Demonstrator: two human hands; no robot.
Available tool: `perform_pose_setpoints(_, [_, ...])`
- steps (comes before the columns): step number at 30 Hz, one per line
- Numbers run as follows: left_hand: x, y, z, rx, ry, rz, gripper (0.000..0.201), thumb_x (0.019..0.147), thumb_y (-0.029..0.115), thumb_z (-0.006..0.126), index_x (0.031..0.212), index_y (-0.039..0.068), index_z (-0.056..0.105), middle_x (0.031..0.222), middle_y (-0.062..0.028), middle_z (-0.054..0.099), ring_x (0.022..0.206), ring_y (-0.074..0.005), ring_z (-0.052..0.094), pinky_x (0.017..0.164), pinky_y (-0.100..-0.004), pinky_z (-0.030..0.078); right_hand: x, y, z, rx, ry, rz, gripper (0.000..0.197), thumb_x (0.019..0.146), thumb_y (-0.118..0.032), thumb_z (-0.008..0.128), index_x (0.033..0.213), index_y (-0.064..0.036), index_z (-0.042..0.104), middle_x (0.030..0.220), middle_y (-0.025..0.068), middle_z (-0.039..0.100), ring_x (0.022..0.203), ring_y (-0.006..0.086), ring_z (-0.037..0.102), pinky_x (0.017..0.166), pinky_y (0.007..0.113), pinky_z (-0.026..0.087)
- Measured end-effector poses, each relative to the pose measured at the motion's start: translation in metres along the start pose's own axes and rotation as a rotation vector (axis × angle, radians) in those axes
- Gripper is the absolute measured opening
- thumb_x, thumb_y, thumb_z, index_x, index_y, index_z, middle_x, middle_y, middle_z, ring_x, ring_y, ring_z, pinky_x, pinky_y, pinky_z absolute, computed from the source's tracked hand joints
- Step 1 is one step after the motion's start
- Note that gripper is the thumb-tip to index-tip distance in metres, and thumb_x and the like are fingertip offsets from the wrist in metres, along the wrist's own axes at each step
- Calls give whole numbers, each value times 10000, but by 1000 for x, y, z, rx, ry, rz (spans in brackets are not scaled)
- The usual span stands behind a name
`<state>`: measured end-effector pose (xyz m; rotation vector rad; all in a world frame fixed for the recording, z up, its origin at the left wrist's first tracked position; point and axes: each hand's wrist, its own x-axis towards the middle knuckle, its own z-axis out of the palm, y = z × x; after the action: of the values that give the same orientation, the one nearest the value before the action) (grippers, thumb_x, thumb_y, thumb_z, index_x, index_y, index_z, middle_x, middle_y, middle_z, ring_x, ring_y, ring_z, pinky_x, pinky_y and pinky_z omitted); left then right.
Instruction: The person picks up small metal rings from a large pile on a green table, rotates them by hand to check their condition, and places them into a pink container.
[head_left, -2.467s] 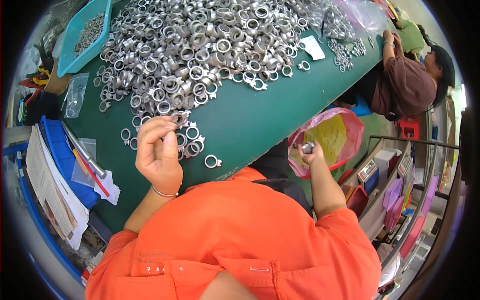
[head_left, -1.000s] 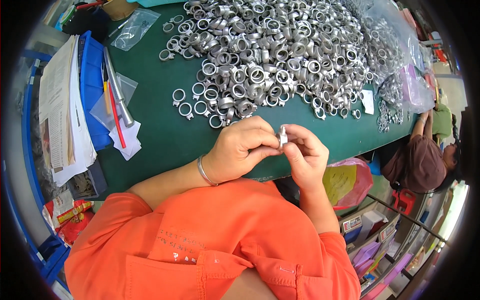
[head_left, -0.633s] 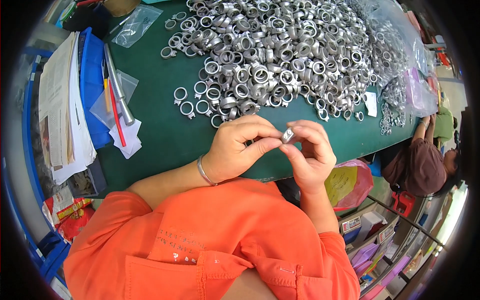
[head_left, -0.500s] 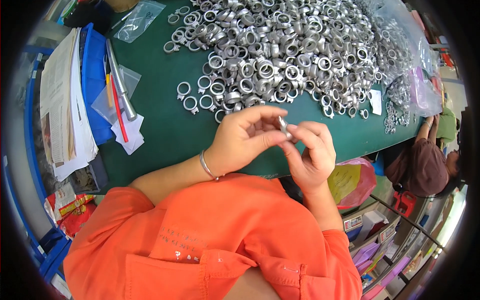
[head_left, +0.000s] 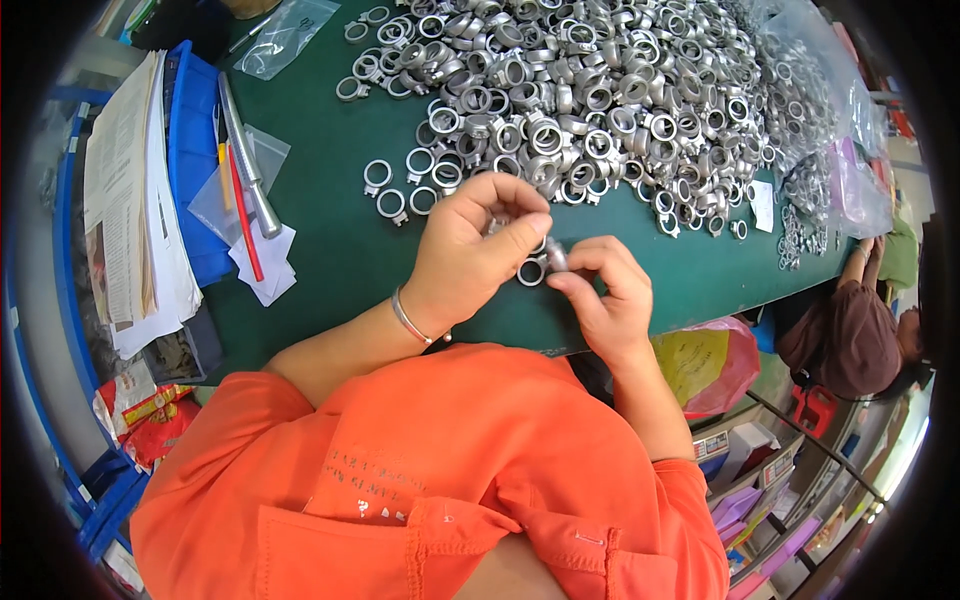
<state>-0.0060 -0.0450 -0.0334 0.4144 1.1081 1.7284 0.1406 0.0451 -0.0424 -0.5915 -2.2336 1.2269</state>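
Note:
My right hand (head_left: 612, 305) pinches a small silver metal ring (head_left: 557, 256), slightly blurred, between thumb and forefinger. Just left of it, my left hand (head_left: 478, 240) is closed, its fingers curled and the thumb bent in against the forefinger. Bits of metal show in the gap between those fingers; whether they are gripped or lie behind cannot be made out. Below the left fingertips, a loose ring (head_left: 530, 272) lies on the green tabletop (head_left: 320, 200). Beyond both hands spreads a large pile of similar silver rings (head_left: 600, 100), each with a small lug.
On the left are a blue bin (head_left: 190, 170), a stack of papers (head_left: 130, 200), a tapered metal rod (head_left: 250, 160) and a red pen (head_left: 243, 210). A clear plastic bag (head_left: 285, 38) lies at the back. To the right sits another person (head_left: 850, 335) beside plastic bags.
My hands have drawn apart. The left has moved up and off the piece, which stays in my right hand. A loose ring now shows between them, and the view has shifted slightly.

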Motion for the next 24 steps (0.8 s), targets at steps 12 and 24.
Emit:
perform_pose_setpoints(12, [-4, -4, 3, 469, -291, 263, 86, 739, -4, 670, 796, 10, 606, 780, -24, 547, 659, -77, 482, 563, -203, 377, -1, -5, -12, 253, 152, -63, 91, 810, -66, 608, 852, -9, 552, 754, 74, 575, 627, 146, 538, 564, 245, 440])
perform_pose_setpoints(24, [-7, -2, 7, 156, -91, -44, 112, 815, 46, 616, 912, -4, 590, 778, -21, 610, 572, -41, 509, 490, -162, 403, 5, -7, -9, 888, 135, 16, 351, 737, 128, 605, 1035, 3, 467, 1074, 165, 522, 966, 222, 557, 819, 333, 485])
